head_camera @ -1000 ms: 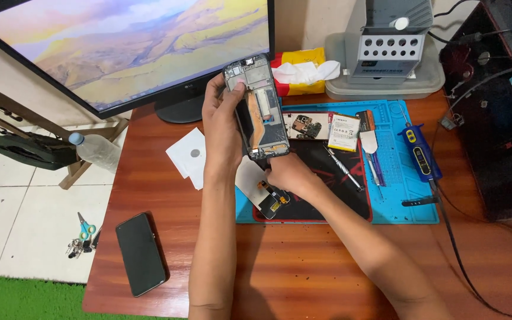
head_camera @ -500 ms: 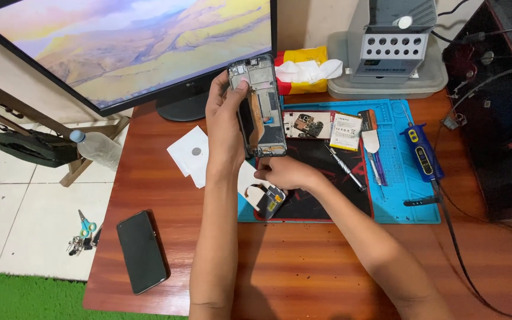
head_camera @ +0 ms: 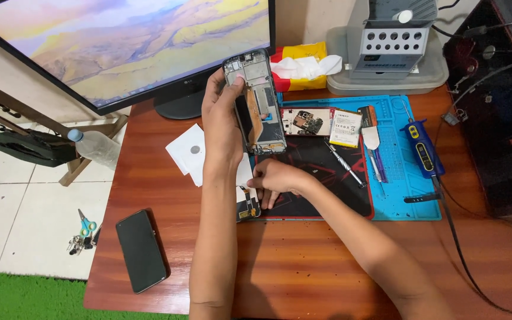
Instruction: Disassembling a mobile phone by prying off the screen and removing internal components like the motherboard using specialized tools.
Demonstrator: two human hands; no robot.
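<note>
My left hand point(head_camera: 223, 118) is raised above the desk point(head_camera: 303, 266), fingers curled round the left edge of an opened phone frame point(head_camera: 257, 104) — thumb on the front near the top, a firm grip. The frame stands nearly upright, long axis running top to bottom, top end toward the monitor point(head_camera: 120, 47), its open inside facing me with a brown flex strip down the middle.

My right hand point(head_camera: 277, 178) is low on the black mat point(head_camera: 321, 178), fingers bent and half closed, tips pressing on a small phone part point(head_camera: 248, 204) that lies at the mat's left edge. I cannot tell if it is pinched or only touched.

Around them: a blue work mat point(head_camera: 410, 195) under the black one, a circuit board point(head_camera: 309, 121) and a battery point(head_camera: 346, 127) just right of the frame, a metal screwdriver point(head_camera: 345, 163) lying slantwise, a blue tool point(head_camera: 421, 145) farther right. White paper point(head_camera: 188, 151) sits left of my wrist — a dark phone point(head_camera: 140, 250) lies face up near the desk's left front corner.
</note>
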